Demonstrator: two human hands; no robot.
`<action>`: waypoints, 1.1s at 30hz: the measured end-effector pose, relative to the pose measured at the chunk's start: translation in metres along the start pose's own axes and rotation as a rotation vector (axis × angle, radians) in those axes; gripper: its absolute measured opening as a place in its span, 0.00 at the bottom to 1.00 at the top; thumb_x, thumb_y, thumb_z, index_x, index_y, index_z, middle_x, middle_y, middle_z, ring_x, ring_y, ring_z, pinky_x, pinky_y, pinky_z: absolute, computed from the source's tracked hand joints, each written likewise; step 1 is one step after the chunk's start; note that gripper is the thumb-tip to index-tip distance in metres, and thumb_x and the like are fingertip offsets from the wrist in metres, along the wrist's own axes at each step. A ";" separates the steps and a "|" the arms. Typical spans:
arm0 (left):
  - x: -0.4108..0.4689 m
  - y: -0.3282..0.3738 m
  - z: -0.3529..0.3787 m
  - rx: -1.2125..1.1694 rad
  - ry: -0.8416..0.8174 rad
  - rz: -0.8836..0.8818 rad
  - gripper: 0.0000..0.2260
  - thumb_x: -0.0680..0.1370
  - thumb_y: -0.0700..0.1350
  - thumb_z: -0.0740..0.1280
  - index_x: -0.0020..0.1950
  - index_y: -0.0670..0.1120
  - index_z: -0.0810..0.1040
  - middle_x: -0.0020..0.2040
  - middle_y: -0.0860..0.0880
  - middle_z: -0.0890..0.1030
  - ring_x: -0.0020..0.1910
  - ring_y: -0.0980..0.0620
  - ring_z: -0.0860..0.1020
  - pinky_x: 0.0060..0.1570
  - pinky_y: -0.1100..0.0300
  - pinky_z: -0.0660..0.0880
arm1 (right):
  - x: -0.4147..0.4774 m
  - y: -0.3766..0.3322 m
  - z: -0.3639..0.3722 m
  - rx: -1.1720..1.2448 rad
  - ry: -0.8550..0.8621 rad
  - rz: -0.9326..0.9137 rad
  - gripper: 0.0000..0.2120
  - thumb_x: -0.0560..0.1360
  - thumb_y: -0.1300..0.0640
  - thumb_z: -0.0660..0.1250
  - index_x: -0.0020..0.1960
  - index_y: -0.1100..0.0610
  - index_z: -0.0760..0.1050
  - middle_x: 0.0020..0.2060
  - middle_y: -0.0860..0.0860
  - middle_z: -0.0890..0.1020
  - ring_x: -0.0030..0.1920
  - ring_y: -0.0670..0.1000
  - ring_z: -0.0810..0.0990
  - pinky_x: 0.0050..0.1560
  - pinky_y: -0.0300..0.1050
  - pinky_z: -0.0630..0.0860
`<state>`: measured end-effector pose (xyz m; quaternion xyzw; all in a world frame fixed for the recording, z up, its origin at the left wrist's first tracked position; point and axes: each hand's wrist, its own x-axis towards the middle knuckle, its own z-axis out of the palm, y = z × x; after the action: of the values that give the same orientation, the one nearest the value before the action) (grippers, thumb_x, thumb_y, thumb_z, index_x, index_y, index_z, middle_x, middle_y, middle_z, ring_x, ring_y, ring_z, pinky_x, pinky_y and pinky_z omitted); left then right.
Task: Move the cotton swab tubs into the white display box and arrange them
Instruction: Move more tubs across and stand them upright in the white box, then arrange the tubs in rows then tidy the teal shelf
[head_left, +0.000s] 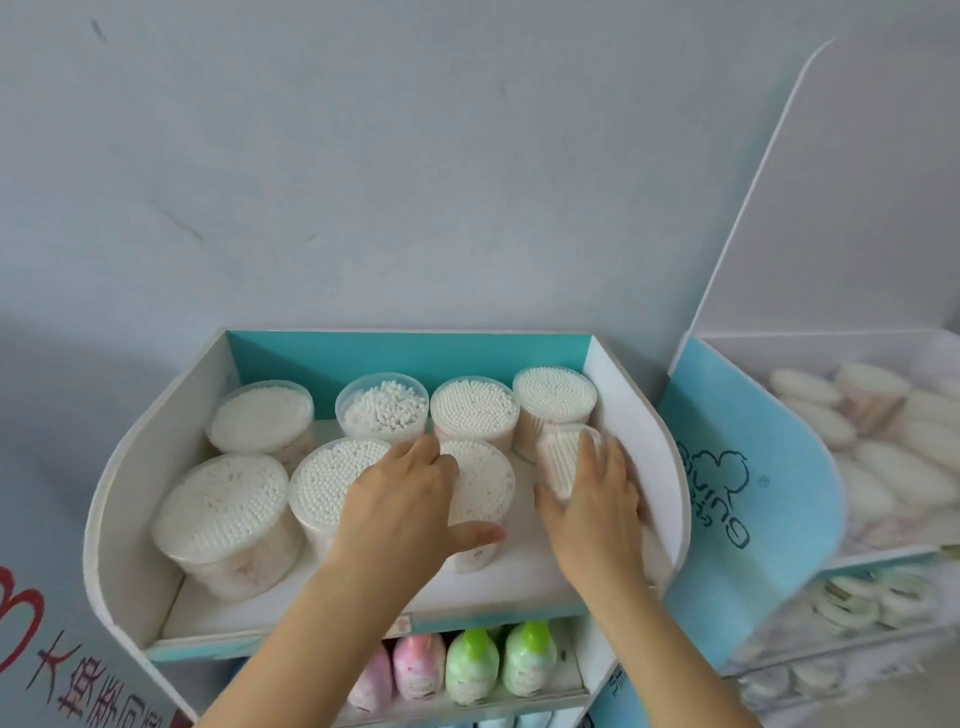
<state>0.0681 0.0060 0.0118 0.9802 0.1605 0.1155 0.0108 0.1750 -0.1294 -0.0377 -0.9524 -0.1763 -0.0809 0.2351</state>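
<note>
The white display box with a teal back wall holds several clear round cotton swab tubs. A back row runs from a wide tub to a tall tub at the right. At the front left stands the largest tub, with another beside it. My left hand rests over a front middle tub, thumb against its side. My right hand grips a tilted tub lying on its side near the box's right wall.
A second display stand with a light blue side panel stands close on the right, holding white oval pads. Below the box, a shelf carries pink and green bottles. A grey wall rises right behind.
</note>
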 end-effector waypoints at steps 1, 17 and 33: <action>0.000 0.000 0.000 0.004 0.001 0.010 0.31 0.68 0.71 0.60 0.60 0.50 0.73 0.54 0.54 0.72 0.56 0.55 0.70 0.47 0.61 0.70 | 0.000 0.001 -0.001 0.076 -0.002 0.026 0.36 0.76 0.43 0.61 0.77 0.54 0.50 0.76 0.56 0.54 0.72 0.59 0.61 0.67 0.50 0.64; 0.002 0.031 -0.019 -0.860 -0.119 0.185 0.35 0.69 0.74 0.51 0.63 0.51 0.74 0.55 0.55 0.82 0.55 0.58 0.78 0.56 0.60 0.73 | -0.045 -0.009 -0.066 1.031 0.160 -0.076 0.42 0.63 0.41 0.72 0.70 0.36 0.54 0.71 0.43 0.66 0.70 0.44 0.67 0.71 0.50 0.65; -0.031 0.203 -0.009 -1.539 -0.267 0.038 0.23 0.72 0.43 0.71 0.64 0.53 0.66 0.54 0.51 0.83 0.52 0.56 0.81 0.47 0.66 0.76 | -0.061 0.131 -0.135 1.389 -0.142 0.077 0.25 0.68 0.47 0.65 0.66 0.44 0.70 0.58 0.48 0.81 0.58 0.48 0.80 0.62 0.50 0.73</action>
<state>0.1007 -0.1968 0.0258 0.7053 0.0159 0.0756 0.7047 0.1582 -0.3199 0.0112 -0.5902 -0.1682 0.1214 0.7801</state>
